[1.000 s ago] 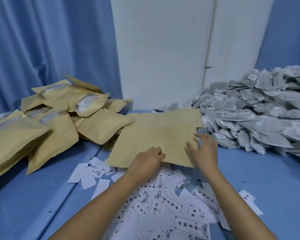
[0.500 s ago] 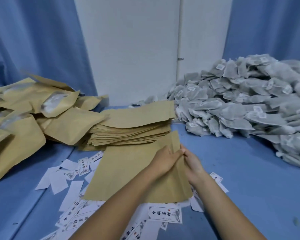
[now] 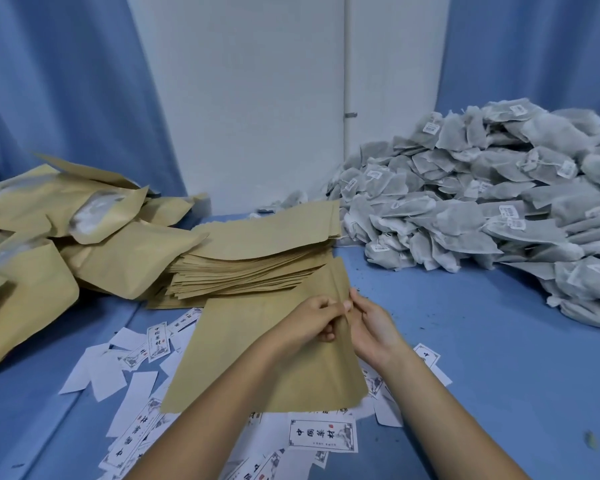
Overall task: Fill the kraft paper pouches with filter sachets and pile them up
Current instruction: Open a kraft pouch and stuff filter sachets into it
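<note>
Kraft paper pouch (image 3: 257, 348) is lying flat-ish in the lower middle of the frame, partly covering the loose printed labels (image 3: 323, 434) on the blue counter (image 3: 499, 358), and both hands are meeting at its right-hand edge. The left hand (image 3: 309, 320) is pinching one side of that edge with curled fingers. The right hand (image 3: 374, 327) is pinching the other side with thumb and fingertips, so I'm guessing they're peeling the two layers apart to get the mouth open before anything goes in. Can't actually see a gap yet, the edge is looking closed from here. Layout is making sense though: the stack of empty pouches (image 3: 257, 268) is sitting just behind the held one at centre. The filter sachets (image 3: 482, 209) are heaping up at the right and upper right, so the right hand is getting a short reach. The filled pouches (image 3: 84, 244) are piling up on the left, right up against the empty stack. Open room is mostly the bare blue strip between the hands and the sachet heap, plus the lower right corner. Left side is getting crowded, and the labels underneath are looking slippery, so I'd be watching for those sliding around when the pouch gets moved.
</note>
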Demonstrator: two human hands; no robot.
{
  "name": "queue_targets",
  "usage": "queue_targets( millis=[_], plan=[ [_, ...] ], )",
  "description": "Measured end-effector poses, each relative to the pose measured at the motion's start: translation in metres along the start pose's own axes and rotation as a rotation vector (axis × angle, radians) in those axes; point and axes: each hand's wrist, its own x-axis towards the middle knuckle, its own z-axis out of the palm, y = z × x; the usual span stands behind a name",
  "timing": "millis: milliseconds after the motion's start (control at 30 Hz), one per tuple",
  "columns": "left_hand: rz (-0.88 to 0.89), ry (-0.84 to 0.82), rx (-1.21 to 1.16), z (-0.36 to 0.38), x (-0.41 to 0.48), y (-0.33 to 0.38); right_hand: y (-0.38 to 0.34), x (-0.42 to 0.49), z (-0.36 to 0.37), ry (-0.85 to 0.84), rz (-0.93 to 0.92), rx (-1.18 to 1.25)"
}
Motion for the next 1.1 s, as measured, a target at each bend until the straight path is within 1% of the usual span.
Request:
queue_targets(
  millis=[67,100,133,200,233,267,333,467,567,633,700,767,800,900,933,967,1000,1067,1100],
  plan=[
    [0.035,0.045,0.016,0.001,-0.001,0.001,0.000,-0.001,0.003,0.027,-0.030,-0.022],
    [0.084,0.091,0.081,0.002,-0.001,0.001,0.002,-0.001,0.004,0.064,-0.074,-0.072],
    [0.146,0.153,0.171,0.004,-0.002,0.001,0.004,0.000,0.004,0.117,-0.143,-0.178],
    [0.257,0.260,0.304,0.009,-0.002,0.002,0.008,0.000,0.005,0.218,-0.290,-0.501],
    [0.286,0.279,0.329,0.012,-0.002,0.001,0.008,-0.002,0.005,0.253,-0.342,-0.624],
    [0.310,0.283,0.341,0.015,-0.003,0.000,0.007,-0.004,0.005,0.280,-0.368,-0.684],
    [0.359,0.294,0.375,0.018,-0.002,-0.005,0.000,-0.007,0.000,0.310,-0.356,-0.738],
    [0.448,0.379,0.476,0.022,-0.001,-0.016,-0.008,-0.007,-0.008,0.323,-0.266,-0.867],
    [0.434,0.424,0.439,0.025,-0.001,-0.018,-0.004,-0.007,-0.004,0.413,-0.295,-0.997],
    [0.363,0.407,0.322,0.024,-0.001,-0.018,-0.002,-0.006,-0.003,0.465,-0.354,-1.007],
    [0.297,0.388,0.178,0.020,-0.003,-0.019,-0.004,-0.005,-0.006,0.500,-0.373,-0.886],
    [0.271,0.411,0.113,0.015,-0.004,-0.018,-0.008,-0.006,-0.010,0.517,-0.366,-0.801],
    [0.296,0.429,0.122,0.013,-0.004,-0.016,-0.008,-0.007,-0.009,0.502,-0.353,-0.798],
    [0.391,0.467,0.191,0.011,-0.003,-0.005,-0.006,-0.011,-0.002,0.333,-0.246,-0.793],
    [0.452,0.445,0.258,0.009,-0.004,0.000,-0.005,-0.013,-0.001,0.309,-0.224,-0.811],
    [0.548,0.414,0.402,0.006,-0.005,0.003,-0.004,-0.012,-0.002,0.311,-0.241,-0.841],
    [0.681,0.381,0.639,0.001,-0.006,0.006,-0.005,-0.013,-0.004,0.338,-0.282,-0.882],
    [1.009,0.289,1.164,-0.010,-0.005,0.012,-0.008,-0.015,-0.006,0.381,-0.349,-0.895],
    [1.136,0.235,1.338,-0.015,-0.004,0.017,-0.009,-0.016,-0.007,0.380,-0.362,-0.867]
  ],
)
